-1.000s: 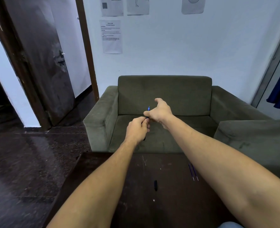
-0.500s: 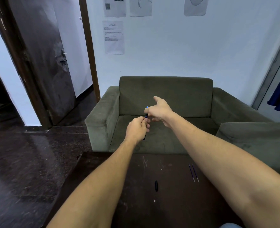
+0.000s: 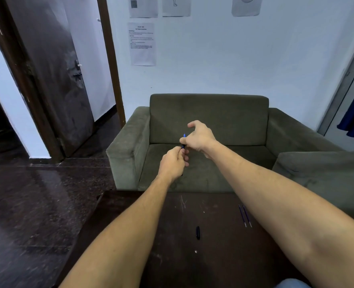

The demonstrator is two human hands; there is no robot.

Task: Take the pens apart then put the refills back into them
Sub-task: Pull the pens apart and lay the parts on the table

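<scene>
I hold a dark pen with a blue tip (image 3: pixel 184 140) up in the air above the far edge of the table. My left hand (image 3: pixel 172 164) is closed around its lower barrel, whose end pokes out below the fist. My right hand (image 3: pixel 199 136) pinches the upper end between thumb and forefinger, the other fingers spread. Two thin blue refills (image 3: pixel 245 215) lie side by side on the dark brown table (image 3: pixel 130 215), partly under my right forearm. A small black pen part (image 3: pixel 197 232) lies in the table's middle.
A green armchair (image 3: pixel 209 117) stands just beyond the table, and a second green sofa arm (image 3: pixel 321 169) is at the right. A dark door (image 3: pixel 53 75) stands open at the left over a glossy dark floor.
Both hands stay on the pen in nearly the same spot. The blue tip was almost hidden by my right fingers half a second ago and shows above them again now.
</scene>
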